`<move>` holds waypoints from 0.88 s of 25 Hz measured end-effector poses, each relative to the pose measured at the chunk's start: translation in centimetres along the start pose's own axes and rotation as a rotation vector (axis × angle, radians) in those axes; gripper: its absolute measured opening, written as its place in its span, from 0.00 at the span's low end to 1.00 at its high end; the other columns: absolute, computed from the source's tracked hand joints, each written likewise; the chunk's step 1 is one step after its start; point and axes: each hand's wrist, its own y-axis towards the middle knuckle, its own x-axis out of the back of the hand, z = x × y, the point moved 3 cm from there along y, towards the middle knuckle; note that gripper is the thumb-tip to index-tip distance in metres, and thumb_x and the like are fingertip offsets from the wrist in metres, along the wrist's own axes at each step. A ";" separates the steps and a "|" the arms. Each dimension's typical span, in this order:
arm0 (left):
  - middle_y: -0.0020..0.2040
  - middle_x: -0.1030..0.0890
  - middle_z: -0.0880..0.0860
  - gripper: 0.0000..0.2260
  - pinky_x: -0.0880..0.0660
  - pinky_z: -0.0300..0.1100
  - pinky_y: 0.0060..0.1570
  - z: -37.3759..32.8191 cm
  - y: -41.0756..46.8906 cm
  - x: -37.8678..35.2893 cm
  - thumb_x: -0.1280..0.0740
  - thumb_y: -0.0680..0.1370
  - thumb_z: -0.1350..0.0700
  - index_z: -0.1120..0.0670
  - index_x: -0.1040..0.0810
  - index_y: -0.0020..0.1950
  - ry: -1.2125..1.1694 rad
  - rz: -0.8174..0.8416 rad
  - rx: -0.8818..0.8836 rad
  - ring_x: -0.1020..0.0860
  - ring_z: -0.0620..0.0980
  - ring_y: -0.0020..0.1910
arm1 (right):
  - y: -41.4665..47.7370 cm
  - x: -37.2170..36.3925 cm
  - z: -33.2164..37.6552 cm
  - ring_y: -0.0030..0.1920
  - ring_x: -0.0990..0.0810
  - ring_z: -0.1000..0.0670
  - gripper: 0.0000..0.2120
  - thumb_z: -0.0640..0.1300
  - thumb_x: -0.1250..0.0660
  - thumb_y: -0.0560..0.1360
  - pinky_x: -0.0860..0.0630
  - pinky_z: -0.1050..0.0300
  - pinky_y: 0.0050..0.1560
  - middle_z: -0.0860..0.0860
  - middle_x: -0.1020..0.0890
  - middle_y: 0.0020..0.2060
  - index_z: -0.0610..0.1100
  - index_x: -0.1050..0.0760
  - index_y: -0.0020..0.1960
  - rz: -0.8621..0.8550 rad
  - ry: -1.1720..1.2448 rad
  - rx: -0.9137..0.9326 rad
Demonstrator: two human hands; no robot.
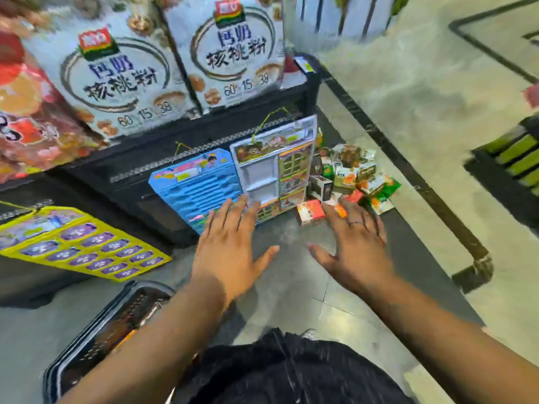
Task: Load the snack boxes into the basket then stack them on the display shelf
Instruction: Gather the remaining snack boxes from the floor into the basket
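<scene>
The boxes (350,176) are lying heaped on the floor (291,287) at the shelf's (204,135) corner, too jumbled to count, one red box (310,211) nearest. Left hand (230,243) and right hand (354,243) are reaching toward them, both grips spread and holding nothing, likely to scoop. The one basket (128,293) is sitting under the left arm, handy for loading.

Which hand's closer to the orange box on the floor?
Right. The right hand is just beside the orange box; the left hand is further left, before the blue card.
</scene>
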 end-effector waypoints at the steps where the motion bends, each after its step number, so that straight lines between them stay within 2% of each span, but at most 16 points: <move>1: 0.71 0.27 0.59 0.35 0.32 0.59 0.69 -1.8 1.4 -0.2 0.45 0.74 0.32 0.54 0.38 0.74 0.001 0.015 -0.039 0.29 0.62 0.69 | -0.3 0.8 -2.2 0.76 0.42 0.43 0.38 0.70 0.44 0.71 0.49 0.39 0.74 0.47 0.41 0.77 0.57 0.44 0.77 0.010 0.019 -0.048; 5: 0.72 0.29 0.59 0.37 0.34 0.57 0.71 -8.8 6.8 -0.8 0.45 0.74 0.32 0.57 0.33 0.74 -0.004 0.053 -0.190 0.31 0.61 0.71 | -1.1 3.3 -10.0 0.77 0.46 0.44 0.38 0.67 0.38 0.73 0.49 0.39 0.74 0.49 0.44 0.78 0.58 0.48 0.78 -0.025 0.043 -0.229; 8: 0.76 0.34 0.55 0.37 0.43 0.53 0.74 -12.7 10.6 -1.5 0.47 0.74 0.32 0.53 0.40 0.77 -0.048 0.054 -0.252 0.36 0.57 0.74 | -0.4 4.7 -14.3 0.77 0.46 0.44 0.38 0.67 0.40 0.74 0.48 0.39 0.75 0.49 0.46 0.78 0.57 0.49 0.78 -0.019 0.035 -0.327; 11: 0.78 0.38 0.54 0.37 0.46 0.50 0.75 -15.6 15.2 -3.1 0.44 0.75 0.33 0.52 0.43 0.79 -0.108 0.073 -0.304 0.39 0.56 0.76 | 1.8 5.8 -18.1 0.77 0.46 0.44 0.37 0.67 0.41 0.75 0.49 0.40 0.75 0.48 0.46 0.79 0.56 0.49 0.78 -0.012 0.036 -0.401; 16: 0.78 0.40 0.53 0.36 0.49 0.49 0.76 -18.7 24.9 -6.7 0.38 0.77 0.36 0.51 0.44 0.79 -0.168 0.128 -0.315 0.43 0.54 0.78 | 9.5 6.0 -23.6 0.77 0.45 0.44 0.36 0.67 0.40 0.75 0.47 0.38 0.75 0.49 0.46 0.79 0.57 0.49 0.78 0.035 0.035 -0.446; 19: 0.79 0.41 0.53 0.36 0.47 0.49 0.76 -19.6 31.9 -9.6 0.40 0.77 0.35 0.51 0.45 0.79 -0.191 0.182 -0.310 0.43 0.54 0.78 | 16.2 5.4 -26.6 0.77 0.43 0.44 0.36 0.67 0.41 0.75 0.45 0.39 0.75 0.49 0.44 0.78 0.57 0.48 0.78 0.076 0.033 -0.450; 22: 0.80 0.44 0.53 0.35 0.49 0.50 0.76 -20.2 38.7 -12.3 0.42 0.79 0.36 0.50 0.48 0.80 -0.216 0.302 -0.264 0.46 0.54 0.78 | 22.6 4.2 -29.2 0.76 0.40 0.45 0.36 0.66 0.40 0.75 0.41 0.42 0.72 0.49 0.41 0.77 0.56 0.47 0.78 0.120 0.086 -0.494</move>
